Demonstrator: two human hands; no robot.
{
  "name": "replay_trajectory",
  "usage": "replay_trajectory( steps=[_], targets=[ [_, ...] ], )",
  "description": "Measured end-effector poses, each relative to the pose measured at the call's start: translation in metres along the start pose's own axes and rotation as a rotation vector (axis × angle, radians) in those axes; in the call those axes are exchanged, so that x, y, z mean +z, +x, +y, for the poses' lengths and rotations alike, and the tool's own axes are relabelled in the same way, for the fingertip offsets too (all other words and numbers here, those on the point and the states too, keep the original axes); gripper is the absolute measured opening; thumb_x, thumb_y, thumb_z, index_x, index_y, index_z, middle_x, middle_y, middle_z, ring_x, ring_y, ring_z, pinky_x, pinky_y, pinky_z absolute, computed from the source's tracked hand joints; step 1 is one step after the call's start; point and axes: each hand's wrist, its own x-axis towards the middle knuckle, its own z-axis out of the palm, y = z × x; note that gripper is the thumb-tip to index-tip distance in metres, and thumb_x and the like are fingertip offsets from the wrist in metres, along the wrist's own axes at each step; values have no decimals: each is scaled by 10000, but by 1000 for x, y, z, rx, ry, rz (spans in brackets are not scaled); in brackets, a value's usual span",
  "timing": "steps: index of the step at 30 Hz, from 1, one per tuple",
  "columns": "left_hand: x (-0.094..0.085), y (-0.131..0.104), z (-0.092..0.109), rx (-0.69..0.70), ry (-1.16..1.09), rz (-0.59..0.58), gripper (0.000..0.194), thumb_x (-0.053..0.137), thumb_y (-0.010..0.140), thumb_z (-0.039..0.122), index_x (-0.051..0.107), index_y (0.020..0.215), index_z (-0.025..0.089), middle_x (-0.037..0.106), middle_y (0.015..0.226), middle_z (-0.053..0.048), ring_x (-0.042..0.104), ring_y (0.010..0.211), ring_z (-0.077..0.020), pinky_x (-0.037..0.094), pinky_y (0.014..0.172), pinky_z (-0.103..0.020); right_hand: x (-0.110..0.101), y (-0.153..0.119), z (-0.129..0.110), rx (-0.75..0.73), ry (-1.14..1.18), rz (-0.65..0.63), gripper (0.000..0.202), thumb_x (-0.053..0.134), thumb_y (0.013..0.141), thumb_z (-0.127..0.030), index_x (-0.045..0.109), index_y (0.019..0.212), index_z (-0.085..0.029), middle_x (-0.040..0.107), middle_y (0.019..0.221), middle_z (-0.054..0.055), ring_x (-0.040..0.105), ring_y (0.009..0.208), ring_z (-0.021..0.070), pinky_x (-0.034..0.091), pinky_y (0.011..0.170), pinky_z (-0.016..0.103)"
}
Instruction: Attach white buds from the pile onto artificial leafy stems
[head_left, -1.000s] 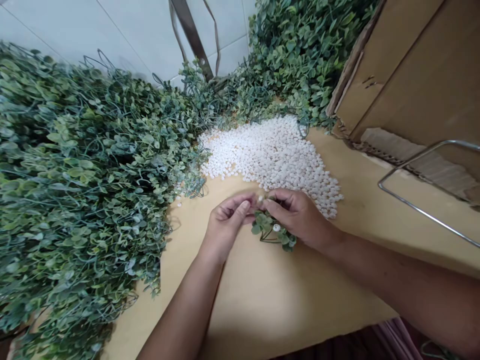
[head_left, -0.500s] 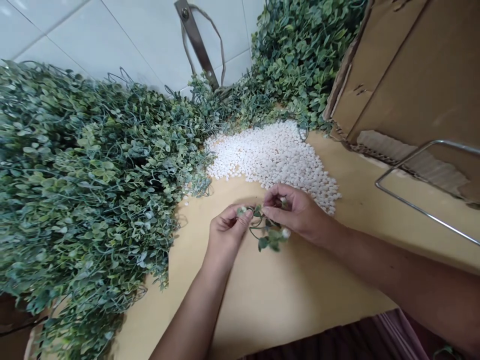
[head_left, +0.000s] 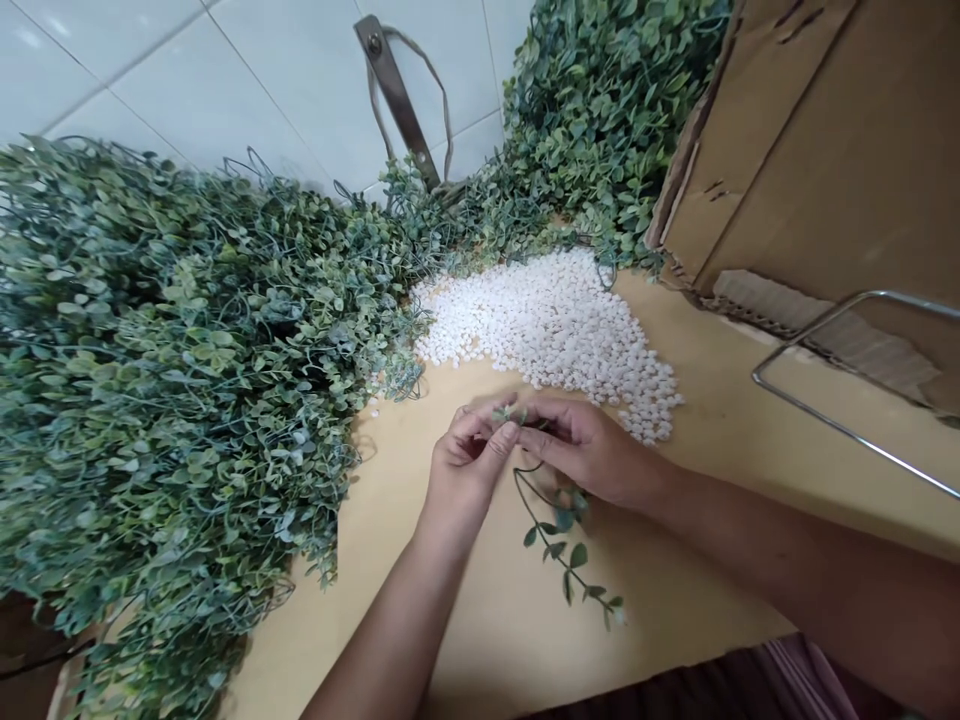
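My left hand (head_left: 474, 455) pinches a tip of a leafy green sprig (head_left: 562, 545) between thumb and fingers. Touching it from the right, my right hand (head_left: 574, 445) is closed on the same sprig, its fingertips against those of the left. One stem of the sprig hangs down toward the lower right, with a small pale tip at its end. Just beyond my hands lies a spread of small white pieces (head_left: 555, 320) on the tan tabletop (head_left: 540, 640). What lies between the fingertips is mostly hidden.
A large heap of green foliage (head_left: 172, 380) covers the left side, and more foliage (head_left: 607, 110) stands at the back. At the right are a cardboard box (head_left: 840, 170) and a bent metal rod (head_left: 847, 423). A metal strap (head_left: 397, 100) leans by the tiled wall (head_left: 247, 90).
My hands have come closer together, fingertips now touching. The sprig's stem has swung out and hangs lower to the right, where before the leaves were bunched under my right hand.
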Motion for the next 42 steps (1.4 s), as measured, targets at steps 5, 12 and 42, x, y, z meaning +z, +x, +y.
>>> replay_trajectory(
  steps=[5,12,42],
  targets=[
    [-17,29,11,87,223,47,261,718,633,237,716,890,186,593,748,-2,494,635,-92,415,624,-218,-9,-1,-3,-10,-202,94,282,460,818,-310,422,568,-185,368,544,-39,364,549,98,312,508,227],
    [-36,79,-3,344,1135,235,223,553,761,175,699,929,167,626,901,-88,569,837,-213,427,791,-326,-10,-1,-1,13,-342,92,235,461,785,-312,466,591,-180,371,540,-41,364,524,101,275,497,240],
    [-5,13,-2,-202,-149,-80,281,766,589,382,665,651,128,549,504,35,439,460,-31,337,467,-150,-3,-2,-1,-48,-243,-18,191,458,803,-243,594,691,-170,623,689,19,558,668,133,421,620,245]
  ],
)
